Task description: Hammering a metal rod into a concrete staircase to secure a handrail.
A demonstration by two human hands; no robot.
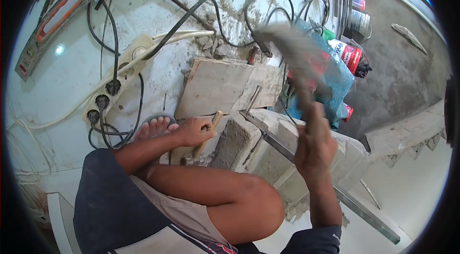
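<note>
My right hand (pixel 314 151) is closed round the handle of a raised hammer (pixel 306 93), whose head is smeared by motion. Lower and to the left, my left hand (pixel 195 131) makes a fist round a light wooden handle (pixel 216 121). The handle slants down to a grey, dusty lower end (pixel 191 160), too unclear to name. Beside that end is a rough mortar-covered block (pixel 232 141). A metal bar (pixel 278 146) lies slanting across the pale blocks under my right arm. Beyond my left hand rests a dusty wooden board (pixel 215 86).
A power strip (pixel 129 57) with several plugs and looping black cables lies left, near my bare foot (pixel 155 127). A long spirit level (pixel 62 14) is at the upper left. Rubble (pixel 218 45) lies beyond the board; blue plastic sheeting (pixel 342 84) and buckets (pixel 352 57) stand right.
</note>
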